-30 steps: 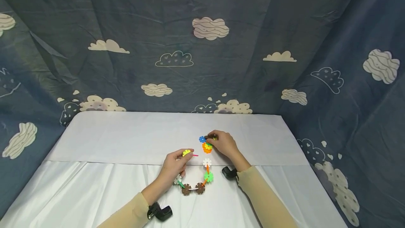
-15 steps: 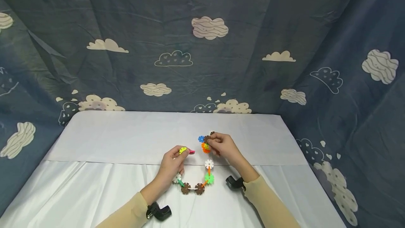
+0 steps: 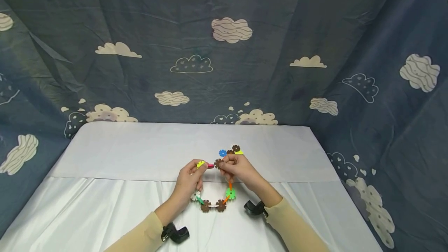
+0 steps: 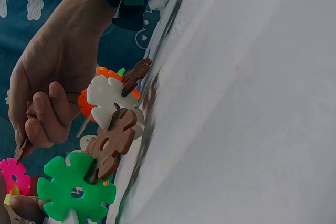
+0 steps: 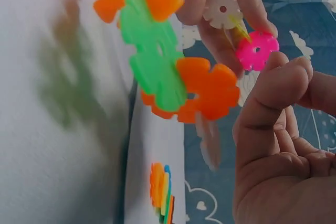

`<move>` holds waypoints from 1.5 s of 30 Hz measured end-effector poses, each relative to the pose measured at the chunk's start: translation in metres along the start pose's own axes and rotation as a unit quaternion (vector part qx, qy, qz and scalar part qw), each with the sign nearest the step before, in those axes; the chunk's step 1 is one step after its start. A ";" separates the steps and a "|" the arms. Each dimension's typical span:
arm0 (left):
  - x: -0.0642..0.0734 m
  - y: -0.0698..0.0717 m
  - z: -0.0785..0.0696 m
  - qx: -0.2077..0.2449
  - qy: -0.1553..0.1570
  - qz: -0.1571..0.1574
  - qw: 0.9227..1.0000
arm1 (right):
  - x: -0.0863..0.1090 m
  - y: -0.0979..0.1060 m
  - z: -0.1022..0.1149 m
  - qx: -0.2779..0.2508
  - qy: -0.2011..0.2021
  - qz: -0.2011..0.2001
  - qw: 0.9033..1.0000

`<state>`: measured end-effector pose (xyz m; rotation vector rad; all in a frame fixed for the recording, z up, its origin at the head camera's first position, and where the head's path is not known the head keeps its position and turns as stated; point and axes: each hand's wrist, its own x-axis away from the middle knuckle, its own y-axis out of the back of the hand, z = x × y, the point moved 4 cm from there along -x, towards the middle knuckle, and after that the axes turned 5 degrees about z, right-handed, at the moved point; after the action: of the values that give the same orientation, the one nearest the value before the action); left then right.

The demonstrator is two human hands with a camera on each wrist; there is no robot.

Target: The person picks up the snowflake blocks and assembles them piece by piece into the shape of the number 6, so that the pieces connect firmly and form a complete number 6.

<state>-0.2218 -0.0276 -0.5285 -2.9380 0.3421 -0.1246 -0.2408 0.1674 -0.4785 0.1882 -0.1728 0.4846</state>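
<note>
In the head view my left hand pinches a yellow snowflake disc with a pink disc slotted to it and sticking out rightward. Just right of that, my right hand pinches a brown snowflake disc between thumb and fingertips. The pink disc shows face-on in the right wrist view, close to the right fingertips. A chain of linked discs curves below the hands: white, brown, brown and green. My right hand covers its upper right end.
Behind the right hand lie loose discs on the white table, among them a blue disc and a brown disc. A dark cloud-print curtain hangs around the table. Both wrists carry black cameras.
My right hand has picked the brown disc from the loose pile and brought it left and toward me, close to the pink disc. The left hand has shifted slightly left, turning the pink disc.
</note>
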 end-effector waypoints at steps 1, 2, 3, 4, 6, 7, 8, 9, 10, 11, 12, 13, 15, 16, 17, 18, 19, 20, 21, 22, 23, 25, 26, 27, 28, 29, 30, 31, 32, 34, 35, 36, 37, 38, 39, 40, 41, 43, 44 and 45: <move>0.000 0.000 0.000 0.002 -0.001 0.000 1.000 | -0.001 0.000 0.000 -0.003 -0.001 -0.001 1.000; 0.000 0.000 -0.001 0.004 -0.002 0.000 1.000 | -0.001 -0.001 0.000 -0.007 -0.001 -0.004 1.000; 0.000 0.000 -0.001 0.005 -0.003 0.000 1.000 | -0.002 -0.002 0.000 -0.011 -0.001 -0.007 1.000; 0.000 -0.001 -0.001 0.007 -0.004 -0.001 1.000 | -0.002 -0.003 0.000 -0.015 -0.001 -0.009 1.000; -0.001 -0.001 -0.001 0.007 -0.004 -0.003 1.000 | -0.003 -0.004 0.000 -0.020 0.003 -0.012 1.000; -0.001 -0.001 -0.001 0.007 -0.003 -0.004 1.000 | -0.003 -0.006 0.001 -0.023 0.004 -0.012 1.000; -0.001 -0.001 -0.001 0.006 -0.002 -0.005 1.000 | -0.002 -0.007 0.001 -0.024 0.006 -0.012 1.000; 0.000 0.000 -0.001 0.003 0.000 -0.007 1.000 | -0.002 -0.009 0.001 -0.025 0.008 -0.013 1.000; 0.000 0.000 -0.001 0.002 0.001 -0.007 1.000 | -0.001 -0.010 0.001 -0.027 0.009 -0.014 1.000; 0.000 0.000 0.000 0.000 0.002 -0.007 1.000 | -0.001 -0.012 0.001 -0.029 0.009 -0.016 0.999; 0.000 0.000 0.000 -0.003 0.003 -0.009 1.000 | -0.001 -0.014 0.001 -0.032 0.009 -0.017 0.999; 0.000 0.000 0.000 -0.005 0.002 -0.009 1.000 | 0.000 -0.015 0.002 -0.037 0.010 -0.021 0.999; 0.000 0.000 0.000 -0.012 0.001 -0.009 1.000 | 0.000 -0.017 0.002 -0.042 0.012 -0.028 0.999; 0.000 0.000 0.000 -0.014 0.002 -0.008 1.000 | 0.000 -0.017 0.002 -0.044 0.012 -0.031 0.998; 0.000 0.000 0.000 -0.016 0.002 -0.007 1.000 | 0.000 -0.018 0.002 -0.044 0.013 -0.030 0.998; 0.001 0.000 0.000 -0.019 0.003 -0.006 1.000 | 0.000 -0.018 0.002 -0.045 0.013 -0.027 0.999; 0.001 -0.001 0.000 -0.020 0.004 -0.004 1.000 | 0.000 -0.018 0.002 -0.045 0.013 -0.024 0.999; 0.001 -0.001 0.000 -0.021 0.006 0.000 1.000 | 0.000 -0.017 0.001 -0.044 0.013 -0.021 0.999; 0.000 -0.002 0.000 -0.020 0.008 0.004 1.000 | 0.000 -0.017 0.001 -0.046 0.011 -0.019 0.999; 0.001 -0.003 0.000 -0.022 0.011 0.007 1.000 | 0.000 -0.016 0.001 -0.047 0.008 -0.015 0.999; 0.001 -0.003 -0.001 -0.023 0.012 0.008 1.000 | 0.000 -0.016 0.001 -0.048 0.007 -0.011 0.999; 0.001 -0.003 -0.002 -0.026 0.015 0.007 1.000 | 0.000 -0.015 0.001 -0.041 0.002 -0.008 0.999; 0.001 -0.003 -0.002 -0.027 0.015 0.007 0.999 | 0.000 -0.014 0.001 -0.035 -0.001 -0.006 0.999; 0.001 -0.003 -0.002 -0.028 0.014 0.005 0.999 | 0.000 -0.012 0.002 -0.027 -0.004 -0.003 1.000; 0.001 -0.003 -0.002 -0.028 0.013 0.003 1.000 | 0.000 -0.011 0.002 -0.015 -0.005 0.001 1.000; 0.001 -0.003 -0.003 -0.027 0.010 0.000 1.000 | 0.000 -0.008 0.003 -0.004 -0.006 0.004 1.000; 0.001 -0.003 -0.003 -0.027 0.007 -0.001 1.000 | 0.000 -0.004 0.004 0.009 -0.007 0.004 1.000; 0.001 -0.003 -0.003 -0.026 0.004 -0.001 1.000 | 0.000 0.001 0.005 0.020 -0.007 0.001 1.000; 0.001 -0.002 -0.003 -0.025 0.000 -0.002 1.000 | -0.001 0.007 0.006 0.027 -0.007 -0.006 1.000; 0.000 -0.002 -0.004 -0.026 -0.006 -0.001 1.000 | -0.003 0.024 0.006 0.037 -0.008 -0.036 0.999; 0.000 -0.002 -0.004 -0.026 -0.006 0.000 1.000 | -0.004 0.033 0.006 0.040 -0.009 -0.056 0.998; 0.000 -0.002 -0.005 -0.027 -0.007 0.005 1.000 | -0.006 0.043 0.005 0.047 -0.013 -0.081 0.996; 0.001 -0.002 -0.005 -0.029 -0.009 0.011 0.999 | -0.008 0.054 0.002 0.053 -0.017 -0.105 0.993; 0.001 -0.002 -0.006 -0.033 -0.010 0.016 0.999 | -0.010 0.063 -0.001 0.069 -0.023 -0.127 0.989; 0.001 -0.001 -0.006 -0.041 -0.010 0.021 0.999 | -0.013 0.072 -0.004 0.095 -0.032 -0.146 0.984; 0.001 -0.002 -0.007 -0.050 -0.012 0.027 0.998 | -0.017 0.080 -0.007 0.123 -0.043 -0.159 0.979; 0.001 -0.002 -0.008 -0.059 -0.013 0.032 0.998 | -0.021 0.086 -0.011 0.158 -0.057 -0.167 0.972; 0.002 -0.001 -0.009 -0.076 -0.016 0.036 0.996 | -0.030 0.093 -0.016 0.234 -0.086 -0.170 0.954; 0.002 -0.001 -0.009 -0.083 -0.017 0.035 0.996 | -0.035 0.095 -0.018 0.277 -0.100 -0.168 0.941; 0.001 -0.001 -0.010 -0.088 -0.017 0.035 0.995 | -0.039 0.096 -0.018 0.315 -0.110 -0.166 0.928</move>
<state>-0.2214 -0.0288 -0.5189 -3.0934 0.4727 -0.0358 -0.3187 0.2371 -0.4910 0.8914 -0.1957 0.1634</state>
